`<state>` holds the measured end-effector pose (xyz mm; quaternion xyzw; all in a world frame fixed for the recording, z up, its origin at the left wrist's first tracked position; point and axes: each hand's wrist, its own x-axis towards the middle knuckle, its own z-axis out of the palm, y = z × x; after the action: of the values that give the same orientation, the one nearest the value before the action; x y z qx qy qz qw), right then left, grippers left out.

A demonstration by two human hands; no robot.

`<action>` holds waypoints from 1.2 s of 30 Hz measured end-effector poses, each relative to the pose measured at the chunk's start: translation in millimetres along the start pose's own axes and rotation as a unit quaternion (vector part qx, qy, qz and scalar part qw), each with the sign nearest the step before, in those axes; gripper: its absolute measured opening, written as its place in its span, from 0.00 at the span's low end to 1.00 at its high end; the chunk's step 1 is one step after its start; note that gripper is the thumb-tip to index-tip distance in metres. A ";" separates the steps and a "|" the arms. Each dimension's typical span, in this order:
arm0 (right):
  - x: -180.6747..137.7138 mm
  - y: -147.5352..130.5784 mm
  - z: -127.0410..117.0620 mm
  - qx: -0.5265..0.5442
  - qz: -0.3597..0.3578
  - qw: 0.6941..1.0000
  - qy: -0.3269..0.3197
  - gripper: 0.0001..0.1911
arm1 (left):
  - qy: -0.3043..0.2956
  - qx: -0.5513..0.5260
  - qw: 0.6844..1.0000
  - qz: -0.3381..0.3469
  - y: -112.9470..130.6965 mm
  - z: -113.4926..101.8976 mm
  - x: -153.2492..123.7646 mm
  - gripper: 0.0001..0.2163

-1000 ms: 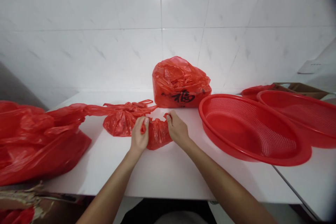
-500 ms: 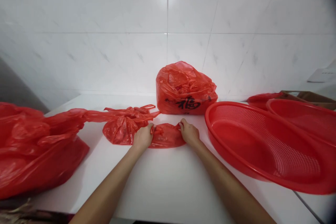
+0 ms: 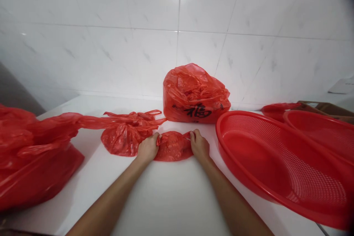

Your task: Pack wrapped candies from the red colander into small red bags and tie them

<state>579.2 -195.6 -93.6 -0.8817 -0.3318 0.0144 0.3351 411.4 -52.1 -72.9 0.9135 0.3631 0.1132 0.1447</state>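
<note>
Small red bag: lay flat on the white counter, between the two hands.
Left hand: fingers pinched shut on the bag's left edge.
Right hand: fingers clamped on its right edge.
Neighbours: crumpled red bag just left; printed full bag behind; red mesh basket to the right.

both forearms reach forward, left grip and right grip knuckles up, fingers curled closed.
</note>
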 end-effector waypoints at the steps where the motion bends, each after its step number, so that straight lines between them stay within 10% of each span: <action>1: -0.9 0.8 -1.1 0.033 -0.002 0.999 0.009 0.17 | 0.003 -0.015 1.000 0.004 0.0 -3.7 -3.4 0.18; 13: 11.8 10.2 14.6 0.307 -0.003 0.951 0.038 0.18 | 0.064 -0.246 0.967 -0.023 -24.4 -29.1 -103.5 0.17; 19: 7.6 6.2 15.2 0.409 -0.009 0.912 -0.027 0.22 | 0.046 -0.381 0.921 -0.059 -37.2 -26.0 -109.2 0.18; 25: 0.3 -2.3 -4.1 0.500 0.000 0.863 -0.074 0.23 | 0.381 -0.176 0.907 0.021 3.0 -51.6 -102.6 0.13; 32: -5.7 -12.4 -16.0 0.543 -0.021 0.837 -0.067 0.23 | 0.069 -0.040 0.995 0.066 43.2 -20.7 -76.9 0.15; 36: -4.8 -14.6 -17.2 0.552 -0.018 0.834 -0.012 0.22 | 0.027 -0.067 0.994 0.076 31.8 -22.4 -73.0 0.10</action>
<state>571.3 -200.4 -72.5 -0.5437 -0.2890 0.1995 0.7622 372.6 -120.9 -48.4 0.9233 0.2879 0.1722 0.1871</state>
